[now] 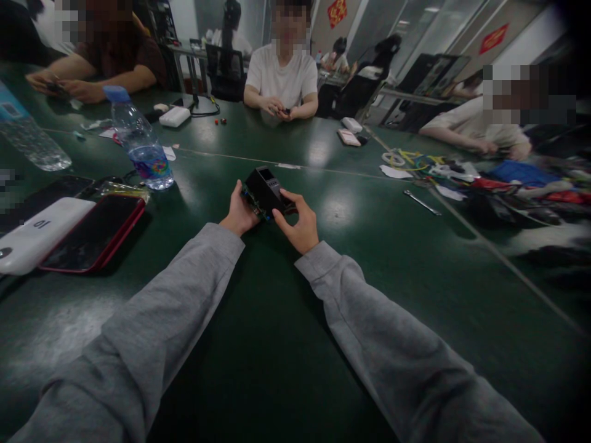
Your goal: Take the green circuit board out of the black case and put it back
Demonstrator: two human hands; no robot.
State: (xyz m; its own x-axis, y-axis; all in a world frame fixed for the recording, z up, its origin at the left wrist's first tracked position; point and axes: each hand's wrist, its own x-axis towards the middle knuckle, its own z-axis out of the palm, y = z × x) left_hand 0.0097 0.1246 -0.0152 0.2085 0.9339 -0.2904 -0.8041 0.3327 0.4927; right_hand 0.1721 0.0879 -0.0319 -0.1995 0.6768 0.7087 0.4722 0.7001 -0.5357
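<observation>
Right of the blue-capped bottle (138,141), over the green desk (258,320), a black device (265,184) edged with a circuit board (253,204) sits between both hands: the left hand (239,212) cups one side, while the right hand (302,223), half curled, grips the other with thumb and fingers. Well right of the bottle lies a wrench (422,202).
</observation>
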